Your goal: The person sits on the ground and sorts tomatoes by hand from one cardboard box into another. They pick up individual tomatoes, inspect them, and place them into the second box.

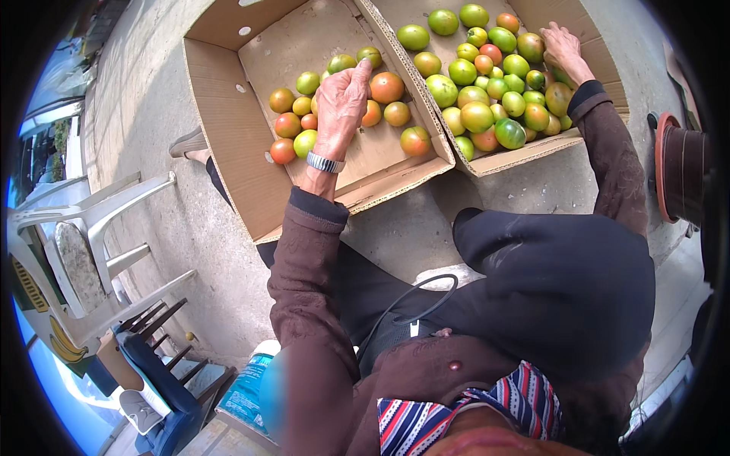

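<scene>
My left hand (342,100) is curled over the tomatoes in the left cardboard box (208,108), its thumb close to a green tomato (369,56). The fingertips are hidden beneath the hand, so whether they hold anything is unclear. Beside it lies a large orange-red tomato (386,87). In the right cardboard box (530,155), my right hand (562,50) reaches along the right wall, its bent fingers against an orange-green tomato (530,47). Its grip cannot be made out. Several green, yellowish and reddish tomatoes are crowded below that hand, including a dark green one (510,133).
The boxes stand side by side on a concrete floor (228,296), before my dark-trousered legs (559,273). A white plastic chair (97,228) is at the left, near a blue-green container (248,387). A brown pot-like container (681,168) stands at the right.
</scene>
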Demonstrator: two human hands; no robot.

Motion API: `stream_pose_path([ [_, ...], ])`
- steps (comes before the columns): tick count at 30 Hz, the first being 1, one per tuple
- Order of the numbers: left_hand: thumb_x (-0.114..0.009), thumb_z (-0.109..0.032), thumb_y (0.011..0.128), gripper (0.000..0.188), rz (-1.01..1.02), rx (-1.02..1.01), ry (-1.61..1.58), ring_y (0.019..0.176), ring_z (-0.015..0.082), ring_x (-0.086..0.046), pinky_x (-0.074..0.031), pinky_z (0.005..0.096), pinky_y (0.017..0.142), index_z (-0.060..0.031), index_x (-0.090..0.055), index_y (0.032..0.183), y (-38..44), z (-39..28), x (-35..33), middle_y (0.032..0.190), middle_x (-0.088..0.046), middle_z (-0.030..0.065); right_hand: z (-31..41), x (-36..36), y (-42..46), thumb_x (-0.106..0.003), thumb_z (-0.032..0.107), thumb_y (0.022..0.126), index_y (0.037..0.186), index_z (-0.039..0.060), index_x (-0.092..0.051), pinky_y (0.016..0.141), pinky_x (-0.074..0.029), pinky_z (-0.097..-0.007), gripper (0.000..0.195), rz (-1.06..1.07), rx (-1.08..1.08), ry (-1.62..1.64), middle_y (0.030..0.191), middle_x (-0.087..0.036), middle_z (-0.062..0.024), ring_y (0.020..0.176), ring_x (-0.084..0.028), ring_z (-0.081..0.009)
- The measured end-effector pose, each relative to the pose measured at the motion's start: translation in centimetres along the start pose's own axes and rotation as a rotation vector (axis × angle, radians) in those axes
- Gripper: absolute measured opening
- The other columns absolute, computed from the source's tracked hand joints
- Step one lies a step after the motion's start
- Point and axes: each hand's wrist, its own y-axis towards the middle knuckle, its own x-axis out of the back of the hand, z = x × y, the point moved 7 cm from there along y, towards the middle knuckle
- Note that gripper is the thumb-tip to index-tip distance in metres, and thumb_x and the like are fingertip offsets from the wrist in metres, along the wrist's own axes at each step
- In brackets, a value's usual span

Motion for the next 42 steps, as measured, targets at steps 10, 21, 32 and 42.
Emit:
stream_pose_path([
  [10,-0.049,-0.04,0.103,0.046,0.348,0.136,-0.59,0.07,0.0192,-0.066,-0.056,0.0291,0.061,0.0018,-0.054,0.123,-0.4,-0.2,-0.4,0.093,-0.067,0.014,14.3,21.4,-7.9,-0.064,0.015,0.085,0.103,0.0033,-0.067,0.076,-0.053,-0.04,0.022,-0.506,0.265,1.178,0.094,-0.066,-0.015,0.087,-0.066,-0.0302],
  [21,-0.049,-0.024,0.103,0.042,0.6,0.206,-0.917,0.111,0.0245,-0.059,-0.051,0.0433,0.098,0.003,-0.047,0.136,0.1,-0.2,-0.7,0.123,-0.057,0.0147,23.1,26.3,-12.8,-0.064,0.014,0.084,0.094,0.0018,-0.067,0.071,-0.053,-0.0387,0.016,-0.683,0.691,1.059,0.086,-0.067,-0.0154,0.079,-0.066,-0.0297],
  [32,-0.079,-0.024,0.08,0.06,0.589,0.549,0.51,0.075,0.0148,-0.068,-0.057,0.0275,0.063,0.0142,-0.051,0.116,-3.2,9.6,-2.9,0.095,-0.061,0.0137,18.5,21.0,-8.7,-0.064,0.014,0.084,0.086,0.001,-0.068,0.065,-0.052,-0.0389,0.014,-0.517,0.414,1.06,0.078,-0.066,-0.0162,0.071,-0.066,-0.0304],
  [42,-0.074,-0.035,0.087,0.051,0.395,0.629,0.221,0.057,0.0282,-0.069,-0.059,0.035,0.047,0.0127,-0.056,0.085,-3.1,13.1,-3.5,0.08,-0.065,0.0191,16.0,21.7,-8.9,-0.063,0.015,0.088,0.089,0.0018,-0.069,0.063,-0.05,-0.0357,0.015,-0.511,0.282,1.214,0.075,-0.067,-0.0125,0.069,-0.065,-0.0231],
])
